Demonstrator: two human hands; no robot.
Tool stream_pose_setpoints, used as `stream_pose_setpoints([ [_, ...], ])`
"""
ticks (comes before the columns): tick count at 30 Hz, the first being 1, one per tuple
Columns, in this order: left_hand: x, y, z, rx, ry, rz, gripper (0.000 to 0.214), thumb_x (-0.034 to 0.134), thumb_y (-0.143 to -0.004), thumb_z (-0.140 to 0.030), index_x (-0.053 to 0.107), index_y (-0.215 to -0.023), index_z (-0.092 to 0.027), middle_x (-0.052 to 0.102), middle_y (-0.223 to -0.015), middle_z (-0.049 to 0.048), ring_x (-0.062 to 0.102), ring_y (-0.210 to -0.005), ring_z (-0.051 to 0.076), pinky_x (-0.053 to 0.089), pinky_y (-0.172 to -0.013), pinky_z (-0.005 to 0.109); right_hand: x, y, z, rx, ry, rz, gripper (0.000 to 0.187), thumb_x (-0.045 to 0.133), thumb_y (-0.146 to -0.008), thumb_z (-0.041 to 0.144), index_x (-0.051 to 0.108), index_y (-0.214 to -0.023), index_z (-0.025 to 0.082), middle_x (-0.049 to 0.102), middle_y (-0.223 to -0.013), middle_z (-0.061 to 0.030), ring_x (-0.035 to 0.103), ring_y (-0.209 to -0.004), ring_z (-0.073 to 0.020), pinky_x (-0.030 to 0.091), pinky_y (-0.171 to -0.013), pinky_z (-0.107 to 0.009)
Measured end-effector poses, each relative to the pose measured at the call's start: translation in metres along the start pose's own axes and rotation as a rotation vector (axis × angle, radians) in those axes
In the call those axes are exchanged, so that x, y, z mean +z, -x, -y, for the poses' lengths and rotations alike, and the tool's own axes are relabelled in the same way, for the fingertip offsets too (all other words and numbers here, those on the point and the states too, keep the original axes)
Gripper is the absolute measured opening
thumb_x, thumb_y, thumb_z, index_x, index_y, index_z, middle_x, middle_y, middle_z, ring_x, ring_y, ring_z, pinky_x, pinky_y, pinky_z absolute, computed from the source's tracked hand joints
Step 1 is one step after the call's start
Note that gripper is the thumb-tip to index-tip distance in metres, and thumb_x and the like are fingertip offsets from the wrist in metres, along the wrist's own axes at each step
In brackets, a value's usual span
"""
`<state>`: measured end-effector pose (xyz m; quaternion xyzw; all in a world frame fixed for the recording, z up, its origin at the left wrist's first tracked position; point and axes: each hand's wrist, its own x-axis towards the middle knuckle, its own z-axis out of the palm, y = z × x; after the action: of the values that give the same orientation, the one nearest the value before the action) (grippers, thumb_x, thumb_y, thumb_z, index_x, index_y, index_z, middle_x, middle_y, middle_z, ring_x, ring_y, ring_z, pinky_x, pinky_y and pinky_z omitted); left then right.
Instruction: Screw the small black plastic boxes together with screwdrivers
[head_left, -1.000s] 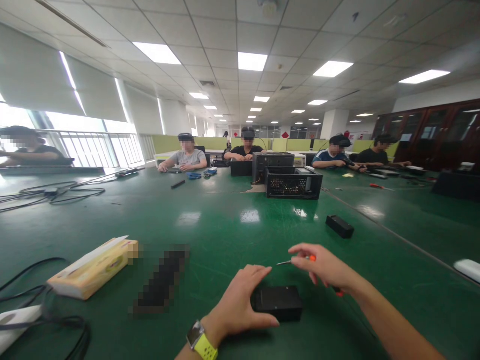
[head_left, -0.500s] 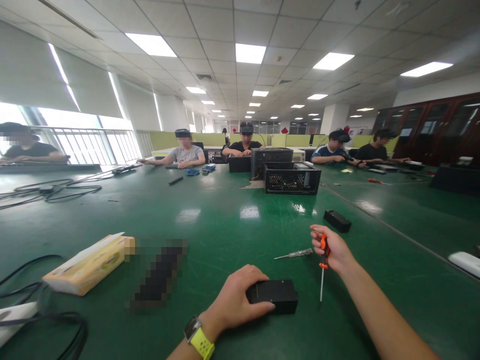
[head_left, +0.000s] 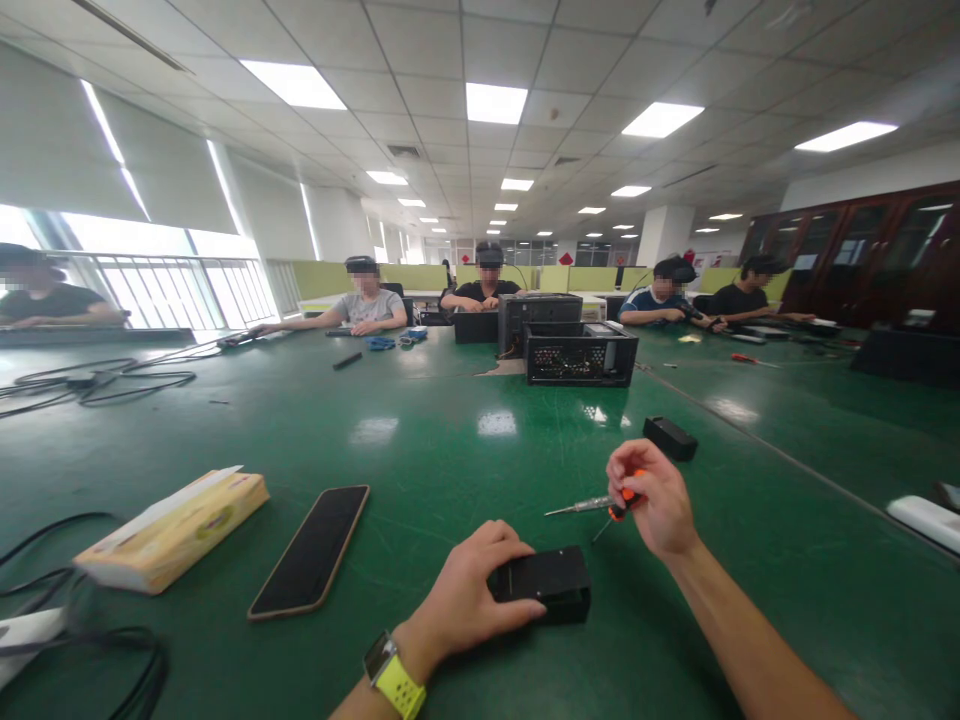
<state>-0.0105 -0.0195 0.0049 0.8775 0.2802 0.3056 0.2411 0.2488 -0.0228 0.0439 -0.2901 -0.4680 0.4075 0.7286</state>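
My left hand (head_left: 469,595) grips the left end of a small black box (head_left: 547,582) lying on the green table (head_left: 450,450); a yellow-strapped watch is on that wrist. Just right of the box, my right hand (head_left: 651,497) is closed round an orange-handled screwdriver (head_left: 619,503) whose thin shaft points down toward the table. A second, clear-handled screwdriver (head_left: 581,507) lies on the table beside that hand.
A phone (head_left: 311,549) and a tissue box (head_left: 169,530) lie to the left, with black cables (head_left: 82,640) at the near left edge. Another small black box (head_left: 670,438) sits farther right. Open computer cases (head_left: 574,350) stand mid-table. Several people work at the far side.
My right hand set down the clear-handled screwdriver, lifted the orange-handled one and turned it in the fingers. My left hand kept hold of the black box.
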Motion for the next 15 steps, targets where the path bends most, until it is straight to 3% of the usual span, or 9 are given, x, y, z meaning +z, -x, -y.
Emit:
stream_pose_setpoints([
  [4,0.000,0.000,0.001,-0.014,0.007,0.011,0.045,0.082,-0.071,-0.043,0.070,-0.109,-0.021,0.062,-0.100,0.0061,0.059,-0.093,0.023,0.048,-0.082,0.032,0.007,0.008,-0.013,0.043,0.076,0.081,0.018,0.063,-0.062,0.008,0.063,-0.075,0.020,0.056,-0.071,0.0026,0.048,-0.059,-0.0105,0.039,-0.053,-0.024],
  [7,0.001,0.000,0.001,-0.036,0.008,0.019,0.048,0.082,-0.070,-0.046,0.070,-0.109,-0.021,0.061,-0.101,0.0061,0.059,-0.093,0.023,0.049,-0.082,0.032,0.012,0.008,-0.022,0.122,0.166,0.038,0.009,0.070,-0.070,0.018,0.065,-0.077,0.018,0.060,-0.067,0.0017,0.051,-0.058,-0.0110,0.041,-0.055,-0.025],
  [9,0.001,0.000,0.001,-0.043,0.005,0.017,0.047,0.082,-0.070,-0.047,0.070,-0.106,-0.020,0.062,-0.099,0.0061,0.059,-0.092,0.023,0.048,-0.081,0.032,0.013,0.006,-0.023,0.155,0.183,-0.019,0.015,0.074,-0.075,0.029,0.065,-0.078,0.017,0.059,-0.062,0.0019,0.052,-0.053,-0.0112,0.041,-0.053,-0.025],
  [15,0.003,0.000,-0.001,-0.024,0.019,-0.017,0.037,0.080,-0.073,-0.041,0.068,-0.101,-0.019,0.062,-0.097,0.0057,0.058,-0.090,0.023,0.047,-0.080,0.032,0.016,0.004,-0.011,0.133,-0.091,-0.112,0.032,0.066,-0.082,0.050,0.053,-0.074,0.022,0.043,-0.052,0.0081,0.047,-0.044,-0.0098,0.041,-0.047,-0.025],
])
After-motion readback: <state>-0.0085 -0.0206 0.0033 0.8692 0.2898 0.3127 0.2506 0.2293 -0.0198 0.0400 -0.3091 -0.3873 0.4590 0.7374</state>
